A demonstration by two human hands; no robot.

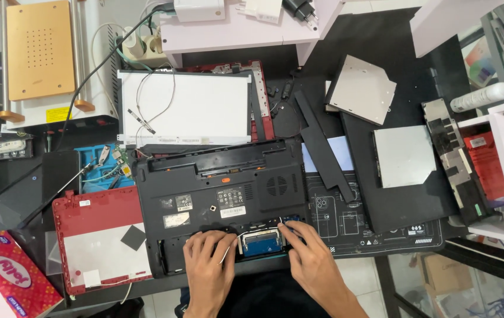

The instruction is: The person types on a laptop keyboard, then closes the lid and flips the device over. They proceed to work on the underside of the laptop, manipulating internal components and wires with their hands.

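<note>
Two hands [208, 259] [311, 259] probe laptop bay [261, 242].

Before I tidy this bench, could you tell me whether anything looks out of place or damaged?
The laptop lies upside down with an open compartment under both hands. Its red lid cover, screen panel and two optical drives lie scattered; loose wires trail across the panel.

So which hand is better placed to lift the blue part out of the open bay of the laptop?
Probably the right hand: its fingertips lie on the blue part's right edge. The left hand rests flat on the laptop beside it.
</note>
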